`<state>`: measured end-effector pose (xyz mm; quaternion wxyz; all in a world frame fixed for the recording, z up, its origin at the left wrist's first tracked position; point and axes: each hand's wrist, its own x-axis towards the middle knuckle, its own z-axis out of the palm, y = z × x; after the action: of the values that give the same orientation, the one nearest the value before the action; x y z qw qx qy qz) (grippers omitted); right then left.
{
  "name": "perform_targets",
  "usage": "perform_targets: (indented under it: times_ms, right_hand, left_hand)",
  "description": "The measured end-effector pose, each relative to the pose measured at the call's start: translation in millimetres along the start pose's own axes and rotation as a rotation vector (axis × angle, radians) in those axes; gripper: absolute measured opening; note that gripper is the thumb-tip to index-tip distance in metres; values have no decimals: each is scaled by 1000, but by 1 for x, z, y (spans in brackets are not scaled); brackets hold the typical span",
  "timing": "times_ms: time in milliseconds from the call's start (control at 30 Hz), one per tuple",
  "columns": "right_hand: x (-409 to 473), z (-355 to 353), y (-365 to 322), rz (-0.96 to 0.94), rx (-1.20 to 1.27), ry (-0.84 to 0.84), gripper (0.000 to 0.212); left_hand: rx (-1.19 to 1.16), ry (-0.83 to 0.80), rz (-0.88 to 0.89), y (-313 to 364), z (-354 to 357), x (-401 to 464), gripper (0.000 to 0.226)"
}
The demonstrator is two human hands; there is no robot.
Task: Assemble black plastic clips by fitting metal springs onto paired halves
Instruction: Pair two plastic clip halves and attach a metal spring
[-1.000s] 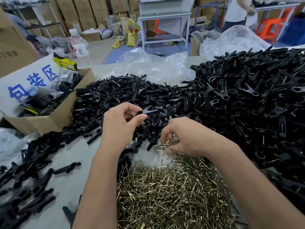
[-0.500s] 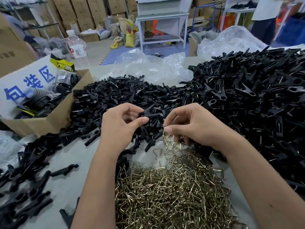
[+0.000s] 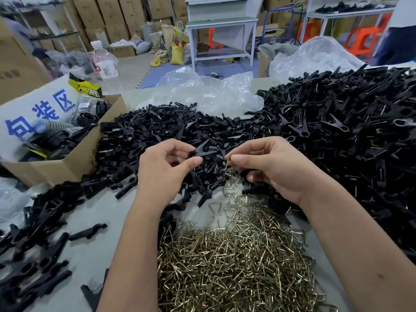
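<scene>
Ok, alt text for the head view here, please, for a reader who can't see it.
The left hand holds paired black clip halves while the right hand pinches a metal spring beside them, above a pile of springs. Heaps of black clips cover the table.

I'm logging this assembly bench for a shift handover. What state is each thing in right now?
left hand: pinches paired clip halves, raised above the pile
right hand: pinches one metal spring, just beside the halves
spring pile: loose heap, near edge
assembled clips: heaped, right
unassembled halves: heaped, centre
cardboard box: open
water bottle: upright, capped
</scene>
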<state>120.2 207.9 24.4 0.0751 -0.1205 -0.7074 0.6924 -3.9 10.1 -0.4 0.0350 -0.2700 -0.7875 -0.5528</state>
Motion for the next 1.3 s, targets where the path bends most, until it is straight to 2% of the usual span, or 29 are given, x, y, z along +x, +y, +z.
perform_targets:
  times_ms: [200, 267, 567, 700, 833, 967, 1100, 1167, 1300]
  right_hand:
    - [4, 7, 3, 18, 282, 77, 15]
    - [5, 9, 6, 51, 354, 54, 8]
    - [4, 25, 9, 56, 444, 63, 18]
    - [5, 33, 11, 35, 487, 75, 29]
    - [6, 35, 11, 47, 484, 42, 25]
    - [5, 35, 11, 77, 493, 39, 7]
    - [4, 38, 13, -6, 316, 152, 33]
    - [5, 38, 17, -42, 239, 228, 38]
    - [8, 37, 19, -17, 181, 266, 18]
  left_hand:
    - [-48, 5, -2, -1, 0, 1, 21]
    - [-82, 3, -6, -2, 0, 2, 21]
    - [-433, -28, -75, 7, 2, 0, 27]
    - [-484, -64, -100, 12, 4, -1, 32]
    - [-509, -69, -114, 12, 3, -1, 33]
    - [-539, -47, -123, 10, 1, -1, 31]
    - [-550, -41, -123, 9, 0, -1, 31]
    - [-553, -39, -128, 9, 0, -1, 31]
    - [-556, -33, -137, 8, -2, 0, 32]
